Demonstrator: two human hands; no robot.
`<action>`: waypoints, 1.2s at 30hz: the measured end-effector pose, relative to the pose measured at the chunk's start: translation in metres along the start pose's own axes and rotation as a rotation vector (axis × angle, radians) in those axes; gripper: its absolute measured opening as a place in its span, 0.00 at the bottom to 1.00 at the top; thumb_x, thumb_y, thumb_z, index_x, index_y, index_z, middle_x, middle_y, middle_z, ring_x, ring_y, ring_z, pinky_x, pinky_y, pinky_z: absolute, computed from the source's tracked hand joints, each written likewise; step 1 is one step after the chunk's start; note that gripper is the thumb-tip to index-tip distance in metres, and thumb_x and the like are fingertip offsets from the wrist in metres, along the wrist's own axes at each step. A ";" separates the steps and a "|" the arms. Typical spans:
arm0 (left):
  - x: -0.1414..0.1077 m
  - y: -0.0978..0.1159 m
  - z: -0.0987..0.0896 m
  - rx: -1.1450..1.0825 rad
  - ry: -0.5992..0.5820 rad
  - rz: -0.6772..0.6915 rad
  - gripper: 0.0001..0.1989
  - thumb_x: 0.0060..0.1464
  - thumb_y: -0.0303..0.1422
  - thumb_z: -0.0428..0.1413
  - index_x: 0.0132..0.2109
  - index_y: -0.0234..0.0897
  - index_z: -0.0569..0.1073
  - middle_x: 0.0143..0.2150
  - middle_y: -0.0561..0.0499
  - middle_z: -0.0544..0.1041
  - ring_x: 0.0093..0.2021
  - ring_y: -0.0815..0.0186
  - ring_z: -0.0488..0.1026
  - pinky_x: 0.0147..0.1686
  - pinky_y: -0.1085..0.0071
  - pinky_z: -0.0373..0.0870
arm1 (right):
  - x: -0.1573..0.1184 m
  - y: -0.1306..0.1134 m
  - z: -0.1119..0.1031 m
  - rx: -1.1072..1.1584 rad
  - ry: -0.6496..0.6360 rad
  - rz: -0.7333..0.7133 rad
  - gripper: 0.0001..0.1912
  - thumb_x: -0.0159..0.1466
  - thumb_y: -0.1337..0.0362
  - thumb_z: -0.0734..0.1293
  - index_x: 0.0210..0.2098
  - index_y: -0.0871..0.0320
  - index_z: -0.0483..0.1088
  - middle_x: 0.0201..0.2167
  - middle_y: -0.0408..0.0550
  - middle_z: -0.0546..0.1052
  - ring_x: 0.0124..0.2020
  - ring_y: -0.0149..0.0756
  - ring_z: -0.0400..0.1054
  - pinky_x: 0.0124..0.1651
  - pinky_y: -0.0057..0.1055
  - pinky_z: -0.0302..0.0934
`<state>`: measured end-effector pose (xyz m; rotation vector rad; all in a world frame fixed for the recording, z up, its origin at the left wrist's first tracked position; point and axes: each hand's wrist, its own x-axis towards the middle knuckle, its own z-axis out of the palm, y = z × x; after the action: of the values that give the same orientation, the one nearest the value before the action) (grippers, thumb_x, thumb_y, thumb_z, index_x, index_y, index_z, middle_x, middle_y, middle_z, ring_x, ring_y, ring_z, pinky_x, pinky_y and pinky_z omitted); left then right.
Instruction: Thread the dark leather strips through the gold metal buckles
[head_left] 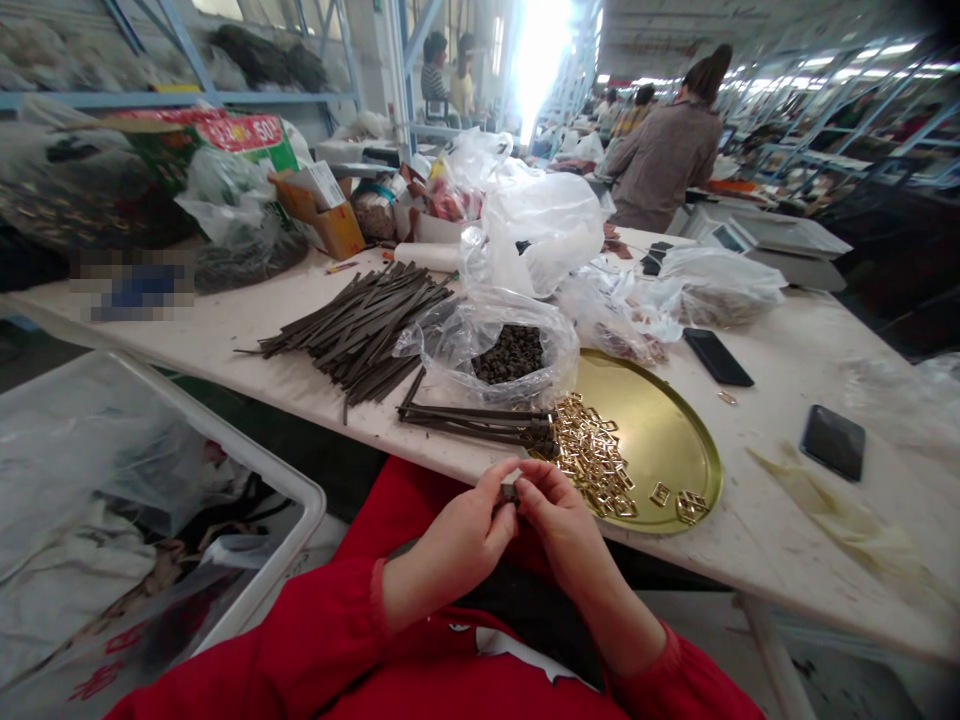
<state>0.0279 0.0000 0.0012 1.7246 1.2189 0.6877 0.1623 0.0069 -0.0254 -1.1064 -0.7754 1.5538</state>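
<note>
My left hand point(469, 525) and my right hand point(556, 505) meet just in front of the table edge, fingertips pinched around a small dark piece point(509, 490). Its details are too small to tell. Right behind them, gold metal buckles point(596, 460) lie heaped on a round gold tray point(660, 420). Dark strips with buckles point(472, 422) lie at the tray's left edge, their ends over it. A clear plastic bag point(450, 345) holds many small dark pieces point(514, 355). Farther left is a loose pile of dark strips point(360, 325).
Two phones point(718, 357) point(834, 442) rest on the table point(787, 390) at the right. Plastic bags point(544, 225) and a cardboard box point(326, 215) stand at the back. A white bin point(307, 500) is at the lower left. A person point(664, 150) stands beyond the table.
</note>
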 end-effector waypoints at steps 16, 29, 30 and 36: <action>0.017 -0.006 -0.024 -0.270 -0.234 -0.070 0.11 0.56 0.30 0.46 0.43 0.36 0.69 0.24 0.58 0.66 0.25 0.73 0.62 0.28 0.77 0.59 | 0.007 -0.009 0.003 0.169 0.039 0.158 0.19 0.46 0.63 0.75 0.36 0.56 0.68 0.26 0.37 0.69 0.28 0.25 0.66 0.31 0.23 0.62; 0.045 -0.010 -0.035 -0.559 -0.136 -0.250 0.08 0.50 0.36 0.51 0.31 0.35 0.65 0.21 0.58 0.67 0.24 0.73 0.60 0.29 0.76 0.56 | 0.066 -0.034 -0.002 -0.446 -0.169 -0.088 0.12 0.54 0.57 0.68 0.35 0.56 0.68 0.27 0.42 0.71 0.27 0.31 0.66 0.31 0.29 0.62; 0.049 -0.012 -0.037 -0.568 -0.107 -0.245 0.09 0.50 0.37 0.51 0.31 0.35 0.65 0.21 0.58 0.67 0.24 0.72 0.61 0.29 0.75 0.57 | 0.082 -0.043 -0.003 -0.586 -0.145 -0.203 0.11 0.55 0.58 0.67 0.35 0.56 0.68 0.28 0.44 0.72 0.28 0.33 0.66 0.32 0.30 0.62; 0.067 -0.030 -0.042 -0.572 -0.047 -0.249 0.08 0.51 0.36 0.51 0.33 0.35 0.65 0.22 0.58 0.67 0.24 0.72 0.61 0.28 0.75 0.57 | 0.185 -0.076 0.011 -1.587 -0.018 -0.463 0.10 0.61 0.65 0.59 0.38 0.58 0.69 0.37 0.52 0.75 0.39 0.39 0.69 0.42 0.32 0.59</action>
<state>0.0044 0.0809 -0.0098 1.0912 1.0501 0.7499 0.1719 0.2057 -0.0022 -1.7314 -2.2195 0.3088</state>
